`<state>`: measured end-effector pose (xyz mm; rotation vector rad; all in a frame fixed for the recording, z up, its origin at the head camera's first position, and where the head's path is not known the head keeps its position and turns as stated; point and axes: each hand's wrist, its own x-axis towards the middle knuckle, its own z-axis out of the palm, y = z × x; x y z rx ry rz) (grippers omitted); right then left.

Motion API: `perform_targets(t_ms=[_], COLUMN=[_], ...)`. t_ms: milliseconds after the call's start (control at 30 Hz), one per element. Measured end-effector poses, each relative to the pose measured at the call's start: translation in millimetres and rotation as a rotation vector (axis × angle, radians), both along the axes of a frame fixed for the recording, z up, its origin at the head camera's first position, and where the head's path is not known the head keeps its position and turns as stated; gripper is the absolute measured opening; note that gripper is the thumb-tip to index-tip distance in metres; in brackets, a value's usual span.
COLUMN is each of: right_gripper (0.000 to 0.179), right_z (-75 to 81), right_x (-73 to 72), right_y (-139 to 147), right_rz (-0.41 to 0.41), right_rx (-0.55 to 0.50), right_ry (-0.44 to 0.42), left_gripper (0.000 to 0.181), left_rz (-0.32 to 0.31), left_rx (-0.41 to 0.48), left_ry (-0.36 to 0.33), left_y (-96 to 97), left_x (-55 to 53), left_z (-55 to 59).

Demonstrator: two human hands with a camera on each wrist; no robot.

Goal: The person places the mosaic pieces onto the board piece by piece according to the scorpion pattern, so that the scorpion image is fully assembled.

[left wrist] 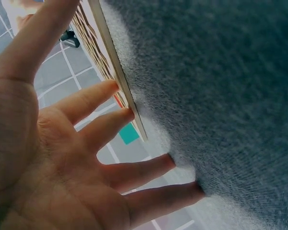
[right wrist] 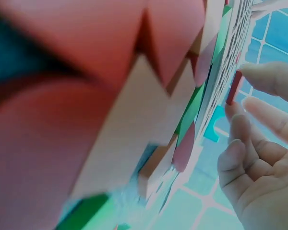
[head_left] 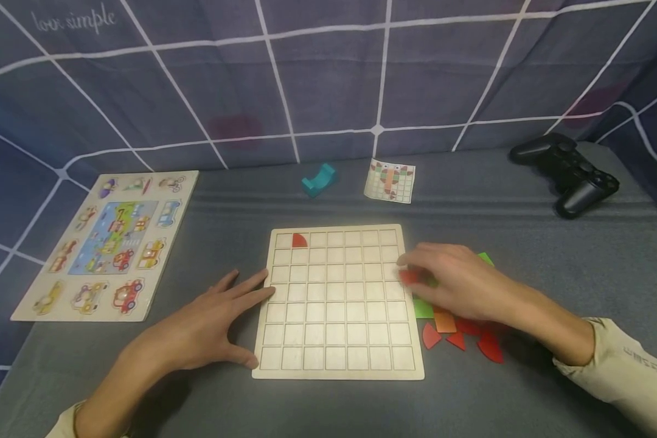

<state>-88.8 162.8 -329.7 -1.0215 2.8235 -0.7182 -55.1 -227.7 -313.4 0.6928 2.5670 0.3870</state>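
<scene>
A pale wooden grid board (head_left: 336, 359) lies flat on the grey surface, with one red quarter-circle piece (head_left: 298, 241) in its top row. My left hand (head_left: 219, 319) rests flat with straight fingers against the board's left edge (left wrist: 116, 72). My right hand (head_left: 449, 277) hovers at the board's right edge and pinches a small red piece (head_left: 409, 277) (right wrist: 234, 87) between thumb and fingers. Loose red, orange and green pieces (head_left: 460, 337) lie under and beside that hand.
A vehicle peg puzzle (head_left: 109, 243) lies at the left. A teal block (head_left: 319, 179) and a pattern card (head_left: 390, 180) sit behind the board. A black game controller (head_left: 566, 170) is at the far right. A checked cloth (head_left: 328, 79) hangs behind.
</scene>
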Motion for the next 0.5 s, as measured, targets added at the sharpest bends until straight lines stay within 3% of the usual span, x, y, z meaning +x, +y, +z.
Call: perform_targets(t_ms=[267, 500], right_gripper=[0.016, 0.013], right_z=[1.0, 5.2], right_x=[-10.6, -27.5], right_y=[-22.7, -60.5], right_rz=[0.034, 0.093], right_rx=[-0.06, -0.086], right_ry=[0.003, -0.02], left_gripper=[0.107, 0.107], left_rz=[0.033, 0.064], left_rx=[-0.019, -0.034], left_ry=[-0.026, -0.058], left_y=[3.7, 3.9], left_x=[-0.3, -1.0], left_z=[-0.3, 1.2])
